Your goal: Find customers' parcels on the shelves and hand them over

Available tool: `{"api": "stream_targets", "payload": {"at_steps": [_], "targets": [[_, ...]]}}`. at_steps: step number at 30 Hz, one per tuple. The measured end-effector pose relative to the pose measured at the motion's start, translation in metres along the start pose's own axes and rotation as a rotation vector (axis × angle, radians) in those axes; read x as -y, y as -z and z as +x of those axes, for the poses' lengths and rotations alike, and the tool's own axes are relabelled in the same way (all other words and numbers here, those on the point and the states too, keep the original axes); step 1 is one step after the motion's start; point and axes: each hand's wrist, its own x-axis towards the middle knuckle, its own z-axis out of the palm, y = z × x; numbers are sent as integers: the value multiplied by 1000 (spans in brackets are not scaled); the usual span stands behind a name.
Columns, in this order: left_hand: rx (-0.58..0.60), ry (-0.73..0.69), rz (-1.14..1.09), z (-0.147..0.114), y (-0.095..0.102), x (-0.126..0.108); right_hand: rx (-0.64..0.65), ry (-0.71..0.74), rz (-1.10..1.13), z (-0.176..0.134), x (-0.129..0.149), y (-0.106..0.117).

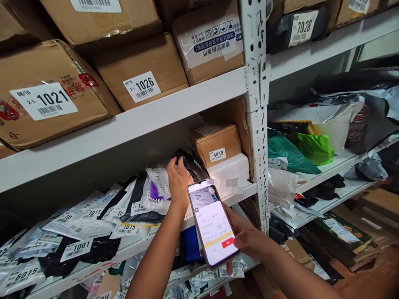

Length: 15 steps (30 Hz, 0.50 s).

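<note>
My right hand (249, 236) holds a smartphone (215, 232) upright and tilted, its thumb by a red button on the lit screen. My left hand (180, 180) reaches over the shelf just left of the phone. Its visible fingers are apart and bent at a black plastic parcel (195, 162); whether they press on it I cannot tell. Clear and white bagged parcels (158, 182) lie beside that hand. To its right, a small brown box (218, 145) labelled 4039 sits on a white package (230, 166).
Labelled bags (77, 247) crowd the middle shelf at left. Cardboard boxes (140, 70) fill the shelf above. A perforated white post (258, 104) stands right of centre, with another rack of parcels (296, 153) beyond. More bags (199, 282) lie below.
</note>
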Motion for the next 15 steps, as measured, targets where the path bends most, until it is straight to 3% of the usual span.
{"api": "stream_targets", "payload": {"at_steps": [2, 5, 8, 10, 15], "targets": [[35, -100, 166, 18, 9, -2, -14, 18, 37, -16, -3, -1], [222, -237, 303, 32, 19, 2, -75, 60, 60, -36, -5, -3], [445, -424, 313, 27, 24, 13, -173, 86, 58, -48, -6, 0], [564, -460, 291, 18, 25, 21, -195, 84, 34, -51, -7, 6], [583, -455, 347, -2, 22, 25, -194, 77, -30, -40, -11, 17]]}}
